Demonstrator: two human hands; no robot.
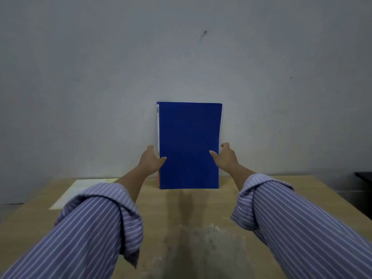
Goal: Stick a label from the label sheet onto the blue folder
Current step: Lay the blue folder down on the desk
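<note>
The blue folder [189, 141] stands upright on the far edge of the wooden table, against the grey wall, with a white strip along its left spine. My left hand [150, 160] grips its lower left edge, thumb across the front cover. My right hand [224, 156] is at its lower right edge, thumb on the cover and fingers curled behind the edge. A pale yellowish label sheet [80, 190] lies flat on the table at the far left, partly hidden by my left sleeve.
The wooden table [201, 208] has a worn, whitish scuffed patch [203, 246] near its front middle. A dark piece of furniture [364, 176] shows at the right edge, beyond the table. The grey wall rises right behind the table.
</note>
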